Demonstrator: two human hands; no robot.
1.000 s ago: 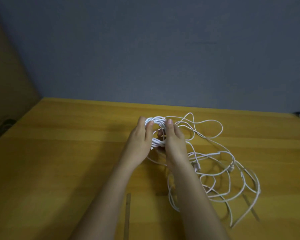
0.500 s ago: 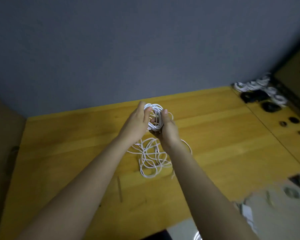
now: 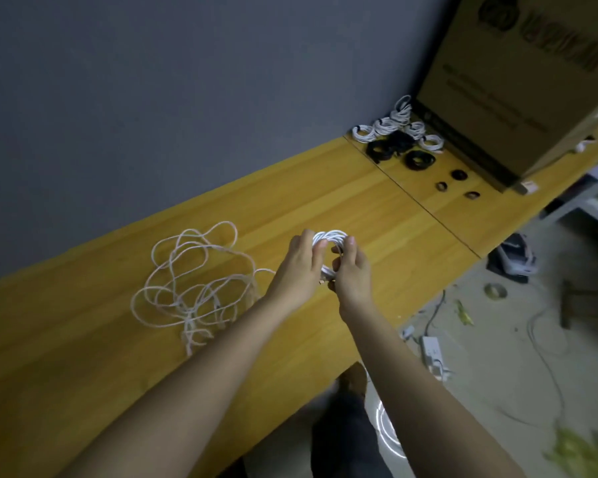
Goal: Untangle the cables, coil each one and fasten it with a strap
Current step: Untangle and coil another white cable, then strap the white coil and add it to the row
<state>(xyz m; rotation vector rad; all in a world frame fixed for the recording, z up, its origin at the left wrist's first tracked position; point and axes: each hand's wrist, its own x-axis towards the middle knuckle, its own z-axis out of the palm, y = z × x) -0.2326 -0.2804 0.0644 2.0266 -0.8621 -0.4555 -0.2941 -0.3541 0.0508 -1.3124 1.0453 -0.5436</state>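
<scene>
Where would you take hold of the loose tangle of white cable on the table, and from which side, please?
Probably at the outer loop at the far edge of the white tangle, coming from above. That loop lies open and apart on the table, whereas the near end is knotted. Both the left hand and right hand currently grip the coiled cable.

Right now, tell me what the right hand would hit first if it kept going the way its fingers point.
Likely nothing close: the right hand, gripping the coiled white cable, points over bare wooden tabletop towards the grey wall; depth is uncertain.

Cardboard box (image 3: 518, 74) on wooden table (image 3: 411, 215), grey wall (image 3: 152, 98) behind.
</scene>
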